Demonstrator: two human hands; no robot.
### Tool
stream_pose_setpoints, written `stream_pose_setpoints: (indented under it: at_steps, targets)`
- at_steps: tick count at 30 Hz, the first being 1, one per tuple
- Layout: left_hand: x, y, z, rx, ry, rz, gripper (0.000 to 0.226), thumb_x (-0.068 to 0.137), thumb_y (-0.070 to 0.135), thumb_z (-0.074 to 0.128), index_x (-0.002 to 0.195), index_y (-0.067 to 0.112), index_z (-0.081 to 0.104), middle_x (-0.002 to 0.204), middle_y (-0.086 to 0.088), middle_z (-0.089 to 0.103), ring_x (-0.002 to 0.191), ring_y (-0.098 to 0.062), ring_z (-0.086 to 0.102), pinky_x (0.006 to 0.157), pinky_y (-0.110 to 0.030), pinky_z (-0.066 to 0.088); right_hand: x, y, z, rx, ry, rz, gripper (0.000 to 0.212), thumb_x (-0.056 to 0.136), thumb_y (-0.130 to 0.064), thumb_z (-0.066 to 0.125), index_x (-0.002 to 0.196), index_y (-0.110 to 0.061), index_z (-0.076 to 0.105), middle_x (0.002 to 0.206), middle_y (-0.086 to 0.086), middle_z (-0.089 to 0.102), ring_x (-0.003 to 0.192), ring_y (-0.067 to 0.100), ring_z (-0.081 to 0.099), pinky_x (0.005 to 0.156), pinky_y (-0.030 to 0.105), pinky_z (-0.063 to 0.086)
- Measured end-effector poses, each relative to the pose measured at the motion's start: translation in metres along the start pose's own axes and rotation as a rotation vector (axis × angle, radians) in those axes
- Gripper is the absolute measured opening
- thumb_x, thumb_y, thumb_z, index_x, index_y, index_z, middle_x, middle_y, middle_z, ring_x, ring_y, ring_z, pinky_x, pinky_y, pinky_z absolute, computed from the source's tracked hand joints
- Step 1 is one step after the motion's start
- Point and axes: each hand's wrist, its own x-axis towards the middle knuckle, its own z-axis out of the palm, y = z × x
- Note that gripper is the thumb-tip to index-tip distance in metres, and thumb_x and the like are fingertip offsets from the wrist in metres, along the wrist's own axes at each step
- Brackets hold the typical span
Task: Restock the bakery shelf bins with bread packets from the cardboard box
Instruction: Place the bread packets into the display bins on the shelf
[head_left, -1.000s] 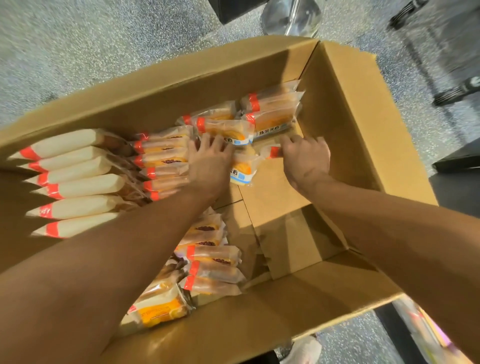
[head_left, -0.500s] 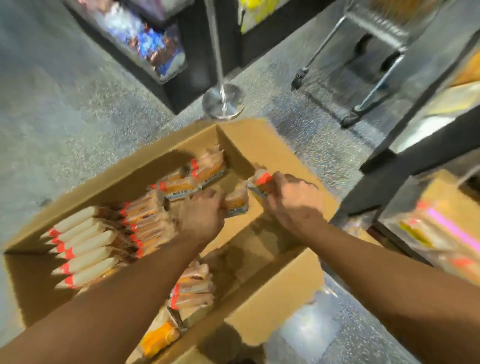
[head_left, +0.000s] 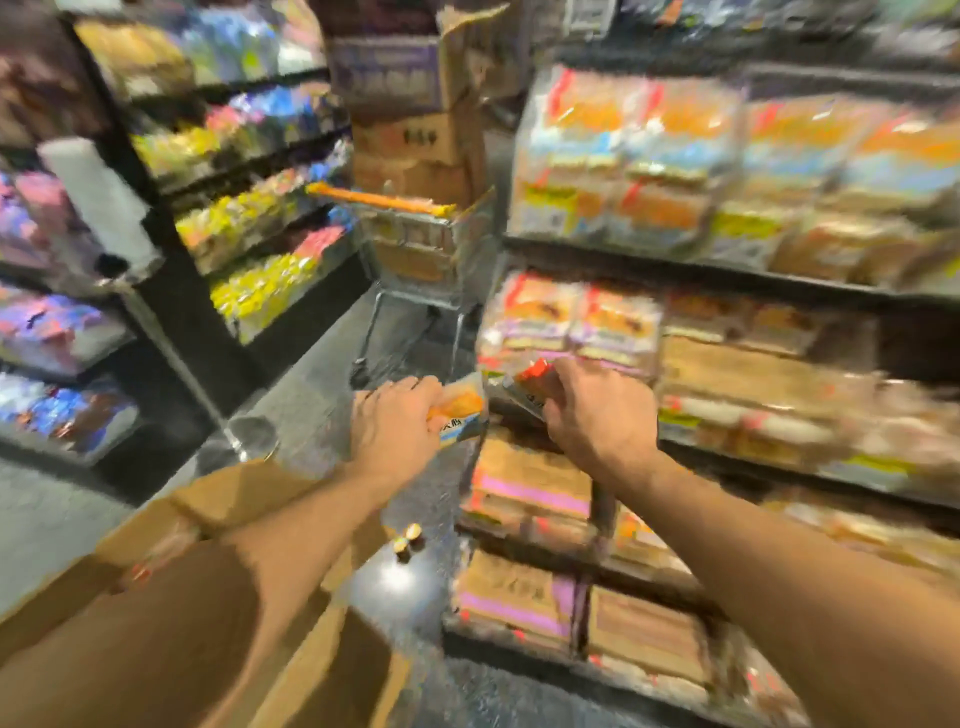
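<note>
My left hand (head_left: 397, 423) grips a bread packet (head_left: 462, 408) with an orange and blue wrapper, held in mid-air in front of the shelf. My right hand (head_left: 597, 410) grips a second bread packet (head_left: 530, 387) with a red end, close to the shelf's middle tier. The bakery shelf (head_left: 727, 270) stands on the right, its bins full of blurred bread packets. The cardboard box (head_left: 228, 499) lies low on the left, mostly hidden under my left forearm.
A shopping cart (head_left: 415, 244) with an orange handle and stacked cartons stands in the aisle ahead. Snack shelves (head_left: 249, 208) line the left side. A metal post base (head_left: 252, 436) sits on the grey floor. The whole view is motion-blurred.
Both hands have lifted out of the cardboard box, each with a bread packet, and swung up and right toward the bakery shelf. The view rose from the box to the aisle.
</note>
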Motion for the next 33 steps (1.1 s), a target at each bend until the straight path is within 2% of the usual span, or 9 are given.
stream_pose_setpoints:
  at_steps: [2,9,14,17,19,21,25,30,33]
  targets:
    - [0.027,0.049,-0.013,-0.021,0.04,0.059,0.022,0.082,0.036,0.067,0.101,0.028,0.06,0.095,0.002,0.065,0.094,-0.028,0.061,0.076,-0.04,0.039,0.001,0.047,-0.03,-0.056,0.048,0.051,0.027,0.089,-0.037,0.054,0.115,-0.026,0.056,0.111,0.001,0.066,0.095,0.031,0.067,0.066,0.034,0.042]
    - [0.135,0.19,-0.052,-0.09,0.186,0.276,0.027,0.086,0.043,0.065,0.11,0.03,0.06,0.099,0.003,0.067,0.099,-0.026,0.06,0.084,-0.041,0.043,0.032,0.18,-0.093,-0.206,0.315,0.173,0.013,0.082,-0.025,0.056,0.093,-0.022,0.062,0.092,0.003,0.067,0.082,0.032,0.066,0.067,0.037,0.037]
    - [0.224,0.267,-0.075,-0.208,0.263,0.375,0.032,0.086,0.039,0.067,0.115,0.027,0.06,0.108,-0.002,0.069,0.106,-0.03,0.059,0.09,-0.042,0.044,0.077,0.254,-0.13,-0.314,0.456,0.27,0.016,0.081,-0.021,0.059,0.096,-0.02,0.063,0.096,0.007,0.068,0.087,0.034,0.064,0.077,0.044,0.043]
    - [0.272,0.308,-0.086,-0.255,0.273,0.458,0.03,0.087,0.035,0.067,0.113,0.023,0.058,0.111,-0.004,0.067,0.111,-0.031,0.056,0.093,-0.046,0.042,0.105,0.291,-0.151,-0.359,0.487,0.334,0.019,0.087,-0.019,0.055,0.105,-0.018,0.061,0.107,0.009,0.067,0.099,0.035,0.062,0.084,0.046,0.042]
    - [0.3,0.331,-0.092,-0.265,0.265,0.478,0.029,0.089,0.033,0.065,0.115,0.023,0.055,0.112,-0.003,0.066,0.112,-0.031,0.054,0.093,-0.046,0.036,0.123,0.316,-0.16,-0.377,0.507,0.366,0.023,0.09,-0.017,0.052,0.111,-0.017,0.06,0.114,0.01,0.064,0.104,0.035,0.059,0.086,0.045,0.039]
    - [0.326,0.352,-0.093,-0.258,0.237,0.499,0.029,0.091,0.033,0.063,0.116,0.024,0.053,0.114,-0.002,0.065,0.11,-0.031,0.052,0.092,-0.047,0.038,0.14,0.339,-0.167,-0.366,0.539,0.376,0.027,0.09,-0.015,0.052,0.117,-0.017,0.056,0.115,0.01,0.064,0.105,0.036,0.059,0.085,0.044,0.038]
    - [0.367,0.383,-0.081,-0.238,0.168,0.508,0.026,0.093,0.03,0.06,0.116,0.024,0.051,0.116,0.0,0.062,0.113,-0.031,0.046,0.093,-0.051,0.038,0.173,0.38,-0.167,-0.325,0.552,0.294,0.037,0.088,-0.006,0.053,0.124,-0.017,0.048,0.112,0.012,0.065,0.097,0.039,0.061,0.081,0.045,0.039]
    - [0.4,0.405,-0.054,-0.193,0.033,0.514,0.028,0.095,0.029,0.061,0.119,0.022,0.052,0.123,-0.006,0.061,0.12,-0.033,0.044,0.094,-0.053,0.041,0.212,0.418,-0.15,-0.287,0.478,0.17,0.032,0.088,-0.003,0.055,0.118,-0.015,0.054,0.108,0.011,0.064,0.095,0.039,0.06,0.081,0.046,0.04]
    - [0.406,0.408,-0.034,-0.093,-0.061,0.555,0.031,0.092,0.033,0.063,0.12,0.027,0.051,0.127,-0.008,0.06,0.123,-0.034,0.048,0.095,-0.056,0.041,0.225,0.437,-0.137,-0.244,0.37,0.093,0.039,0.085,-0.003,0.058,0.122,-0.016,0.056,0.111,0.01,0.063,0.101,0.038,0.059,0.084,0.045,0.039]
